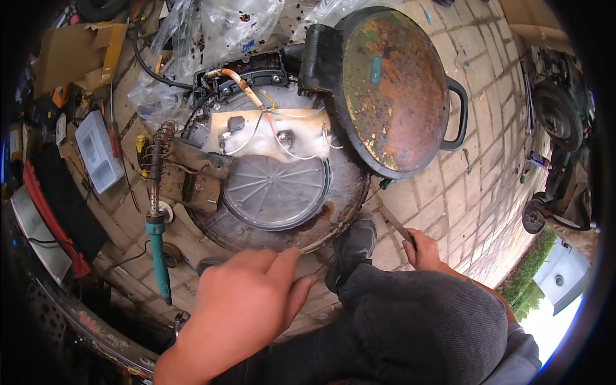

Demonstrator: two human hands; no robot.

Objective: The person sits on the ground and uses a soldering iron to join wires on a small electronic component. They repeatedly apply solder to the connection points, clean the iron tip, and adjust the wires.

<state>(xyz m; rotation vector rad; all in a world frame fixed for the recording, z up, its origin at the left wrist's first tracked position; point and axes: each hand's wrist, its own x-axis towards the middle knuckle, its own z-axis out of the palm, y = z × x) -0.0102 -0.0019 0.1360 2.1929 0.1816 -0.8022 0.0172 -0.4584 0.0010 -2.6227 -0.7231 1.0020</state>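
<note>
My left hand [247, 298] is loosely closed in front of the near rim of a round, grimy appliance housing [350, 221]; anything within its fingers is hidden. At my right side, beside my knee, my right hand [424, 250] grips a narrow flat metal blade [394, 222] that points up and left. Inside the housing lies a ribbed disc [276, 192]. Behind the disc is a pale board with white padding [256, 136], crossed by several thin wires from a tan-sleeved cable [242, 83]. A rust-stained round lid [404, 90] with a black handle stands tilted open at the right.
A teal-handled soldering iron [157, 256] rests in a coil stand left of the housing. Nearby are a pale plastic tray [99, 151], a torn cardboard box [80, 58] and clear plastic bags [224, 25]. Brick paving [475, 173] stretches right toward a wheeled machine [558, 119].
</note>
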